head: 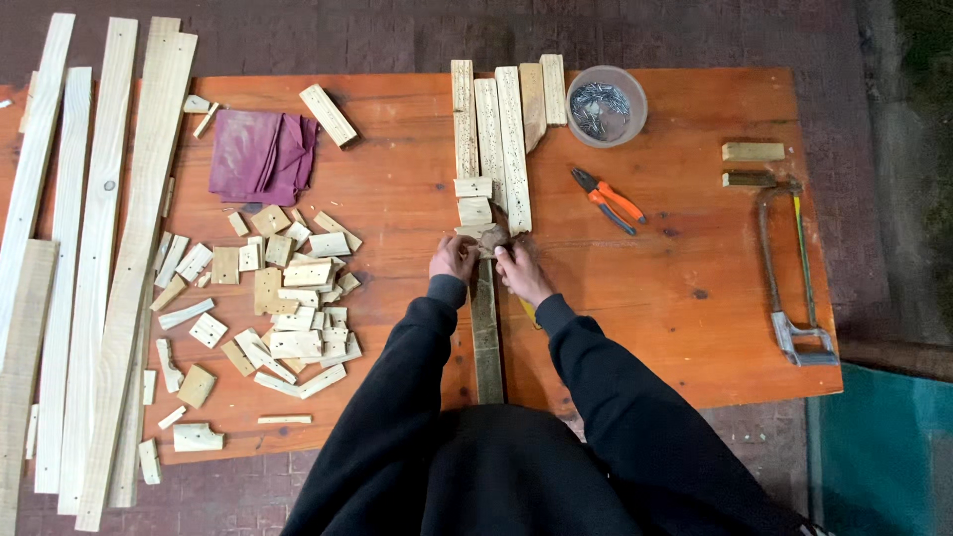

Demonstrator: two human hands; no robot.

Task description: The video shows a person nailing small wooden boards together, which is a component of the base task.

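Observation:
My left hand (453,257) and my right hand (519,271) meet at the middle of an orange wooden table (675,258). Both hands close around a small brownish object (492,238), too small to identify. It sits at the far end of a dark narrow wood strip (485,337) that runs between my forearms toward me. Just beyond the hands lie two small pale wood blocks (475,199), stacked against several long pale slats (501,129).
A clear bowl of nails (607,105) stands at the back. Orange-handled pliers (608,200) lie to the right, a hacksaw (789,268) and two small blocks (751,164) farther right. Several wood offcuts (283,298), a purple cloth (260,156) and long planks (99,248) lie left.

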